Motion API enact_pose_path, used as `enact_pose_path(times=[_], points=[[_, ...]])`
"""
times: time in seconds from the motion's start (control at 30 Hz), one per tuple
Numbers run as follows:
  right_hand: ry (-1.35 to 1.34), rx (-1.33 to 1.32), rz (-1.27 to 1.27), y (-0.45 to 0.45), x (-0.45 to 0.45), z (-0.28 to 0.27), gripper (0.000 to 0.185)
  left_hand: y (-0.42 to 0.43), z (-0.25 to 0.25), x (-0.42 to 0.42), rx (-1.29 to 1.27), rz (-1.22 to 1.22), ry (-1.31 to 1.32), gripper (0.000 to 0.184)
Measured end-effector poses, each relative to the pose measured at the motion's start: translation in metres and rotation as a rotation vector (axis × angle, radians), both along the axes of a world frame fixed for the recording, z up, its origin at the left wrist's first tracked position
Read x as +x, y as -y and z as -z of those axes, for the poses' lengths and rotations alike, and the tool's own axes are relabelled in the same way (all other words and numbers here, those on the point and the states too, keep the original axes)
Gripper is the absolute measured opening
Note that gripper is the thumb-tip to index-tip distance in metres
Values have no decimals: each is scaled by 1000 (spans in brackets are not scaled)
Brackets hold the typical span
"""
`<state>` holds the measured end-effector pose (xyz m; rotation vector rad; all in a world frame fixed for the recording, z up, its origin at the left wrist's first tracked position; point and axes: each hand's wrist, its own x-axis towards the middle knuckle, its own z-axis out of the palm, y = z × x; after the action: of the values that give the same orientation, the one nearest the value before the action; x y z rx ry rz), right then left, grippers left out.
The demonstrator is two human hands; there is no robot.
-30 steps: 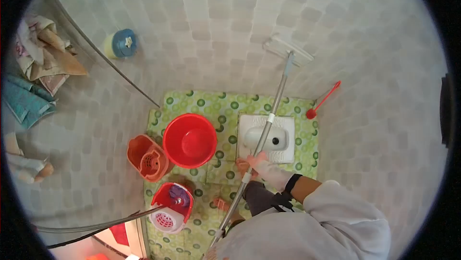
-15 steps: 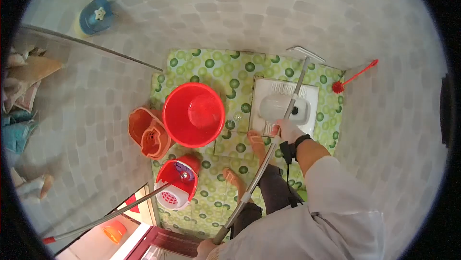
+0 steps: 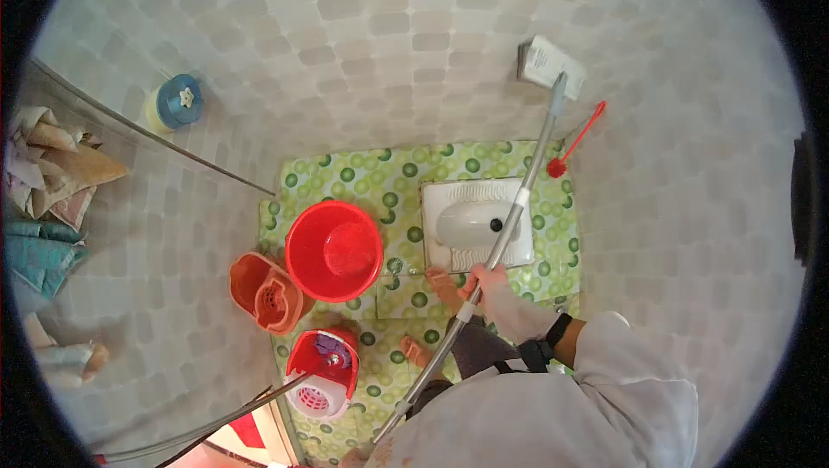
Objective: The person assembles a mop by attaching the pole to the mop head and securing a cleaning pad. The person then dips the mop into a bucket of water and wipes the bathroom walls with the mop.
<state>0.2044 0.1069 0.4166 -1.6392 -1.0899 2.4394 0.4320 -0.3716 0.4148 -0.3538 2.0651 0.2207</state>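
Observation:
A flat mop (image 3: 553, 64) with a long metal pole has its white rectangular head raised against the far wall, near the right corner. My right hand (image 3: 489, 285) is closed around the middle of the pole. At the bottom edge, only a sliver of my left hand (image 3: 352, 459) shows by the pole's lower end, its fingers mostly cut off. The pole slants across the white squat toilet (image 3: 436, 248). A red toilet brush (image 3: 579, 140) leans on the wall to the right of the mop.
On the left stand a large red basin (image 3: 302, 248), an orange mop bucket (image 3: 246, 278) and a red bucket (image 3: 352, 356) with a white wringer and another mop in it. Cloths (image 3: 52, 166) hang on the left wall, near a blue-lidded container (image 3: 180, 104). Green-dotted tiles (image 3: 406, 166) cover the floor.
The mop head has risen from the foot of the far wall onto its surface, now showing its flat face. My right hand has shifted down and left, and the view has tilted upward.

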Motion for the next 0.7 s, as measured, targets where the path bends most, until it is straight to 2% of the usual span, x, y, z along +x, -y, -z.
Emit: enact_pose_path(times=[0.07,0.1,0.17,0.23,0.3,0.37,0.47,0.57,0.6,0.67,0.7], points=[[1,239,-59,-5,-2,-42,12,3,18,-10,62,50,-95,46],[-13,253,-57,-10,-3,-66,12,1,26,-16,100,71,-153,45],[-284,398,-20,-26,-8,-112,14,-12,43,-40,189,115,-274,45],[-438,490,5,-49,-24,-147,13,-38,46,-78,344,58,-373,42],[-519,620,-69,-76,-47,-190,12,-66,72,-105,545,-68,-511,41],[-432,693,23,-84,-72,-231,9,-107,48,-139,522,-64,-436,40],[-338,776,20,-96,-92,-232,11,-116,31,-151,504,-58,-395,39],[-261,696,63,-85,-93,-224,11,-103,26,-136,471,-65,-366,38],[-248,690,60,-83,-91,-212,11,-96,26,-131,433,-72,-332,38],[-303,672,29,-82,-85,-172,13,-97,-13,-126,383,-81,-313,37],[-250,641,3,-79,-82,-154,14,-100,-24,-126,342,-92,-304,37]])
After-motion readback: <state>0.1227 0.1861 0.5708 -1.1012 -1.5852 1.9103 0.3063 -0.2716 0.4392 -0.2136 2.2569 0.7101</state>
